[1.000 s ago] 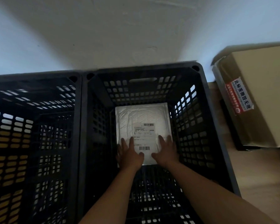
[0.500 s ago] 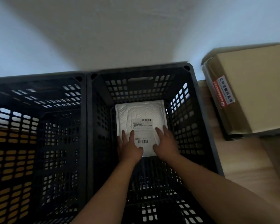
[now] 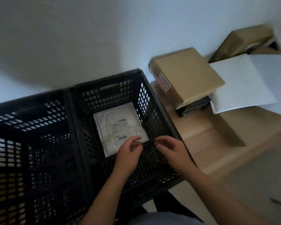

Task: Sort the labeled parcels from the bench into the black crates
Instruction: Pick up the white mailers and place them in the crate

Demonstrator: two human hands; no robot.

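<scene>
Both hands (image 3: pixel 148 149) hover empty above crated parcel (image 3: pixel 120 127).

Matt black perforated plastic crate (image 3: pixel 161 109), white quilted padded mailer (image 3: pixel 107 127), brown cardboard box (image 3: pixel 188 75), pale wood-grain bench (image 3: pixel 209 137).

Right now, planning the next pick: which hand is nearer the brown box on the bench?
Right. The right hand hangs over the crate's bench side, below the brown box; the left hand is farther inside.
</scene>
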